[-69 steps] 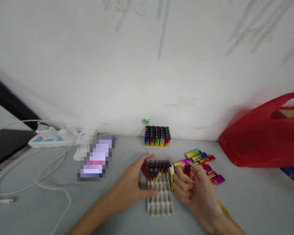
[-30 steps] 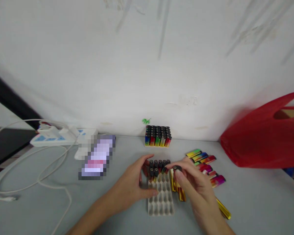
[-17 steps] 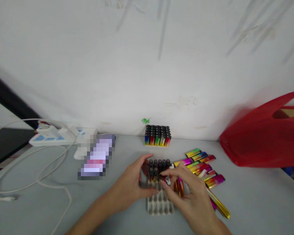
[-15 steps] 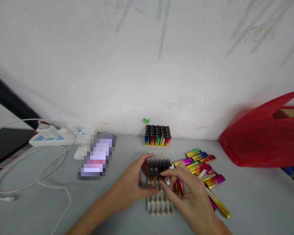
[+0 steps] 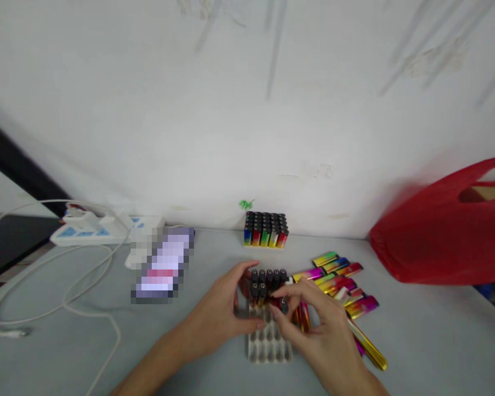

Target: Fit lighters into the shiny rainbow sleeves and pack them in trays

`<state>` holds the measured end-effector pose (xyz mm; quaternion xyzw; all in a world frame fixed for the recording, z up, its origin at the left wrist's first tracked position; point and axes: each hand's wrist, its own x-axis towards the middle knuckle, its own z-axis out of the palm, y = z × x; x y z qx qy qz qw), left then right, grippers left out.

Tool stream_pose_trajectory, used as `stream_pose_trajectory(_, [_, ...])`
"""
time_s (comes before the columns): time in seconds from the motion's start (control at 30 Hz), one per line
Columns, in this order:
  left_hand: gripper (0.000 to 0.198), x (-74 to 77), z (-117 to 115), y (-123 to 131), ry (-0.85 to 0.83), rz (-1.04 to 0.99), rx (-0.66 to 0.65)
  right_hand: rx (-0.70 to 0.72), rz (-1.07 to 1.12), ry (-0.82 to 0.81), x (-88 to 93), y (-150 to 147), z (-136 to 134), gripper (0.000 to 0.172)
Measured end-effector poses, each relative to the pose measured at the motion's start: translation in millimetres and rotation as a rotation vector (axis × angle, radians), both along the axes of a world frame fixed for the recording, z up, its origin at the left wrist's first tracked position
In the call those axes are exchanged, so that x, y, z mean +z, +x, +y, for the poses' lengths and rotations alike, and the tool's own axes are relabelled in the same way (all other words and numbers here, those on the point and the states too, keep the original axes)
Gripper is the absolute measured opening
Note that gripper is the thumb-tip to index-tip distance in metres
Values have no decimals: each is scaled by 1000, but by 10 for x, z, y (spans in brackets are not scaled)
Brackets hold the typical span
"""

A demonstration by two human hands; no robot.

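Note:
A white slotted tray lies on the grey table, with several black-capped lighters standing in its far rows. My left hand curls round the tray's left side, thumb on the near rim and fingers by the standing lighters. My right hand pinches a lighter over the tray, just in front of the filled slots, and also holds a few more lighters against the palm. A loose pile of shiny multicoloured lighters lies to the right of my right hand.
A full tray of lighters stands at the wall behind. A red plastic bag sits at the right. A power strip with white cables and a blurred-out flat object lie at the left.
My right hand came left from the loose pile with lighters and brought one down over the tray's open slots. My left hand has stayed on the tray.

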<state>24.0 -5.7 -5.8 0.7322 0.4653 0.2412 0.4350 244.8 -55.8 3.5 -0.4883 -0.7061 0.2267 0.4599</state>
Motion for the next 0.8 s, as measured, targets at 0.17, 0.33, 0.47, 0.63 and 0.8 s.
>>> stream_pose_trajectory(0.17, [95, -25, 2, -1, -1, 19, 15, -18, 18, -54, -14, 9, 7, 16])
stream_pose_trajectory(0.33, [95, -24, 2, 2, 13, 12, 15, -24, 28, -75, -1, -4, 1, 12])
stream_pose_trajectory(0.47, [92, -9, -3, -2, 17, 2, 14, -40, 65, -132, -10, -18, -11, 14])
stream_pose_trajectory(0.63, [90, -21, -3, -9, 28, -6, 13, -15, 143, -166, -25, -24, -12, 20])
stream_pose_trajectory(0.8, [90, -32, 2, -8, 34, -14, 6, 11, 143, -188, -18, -4, -11, 20])
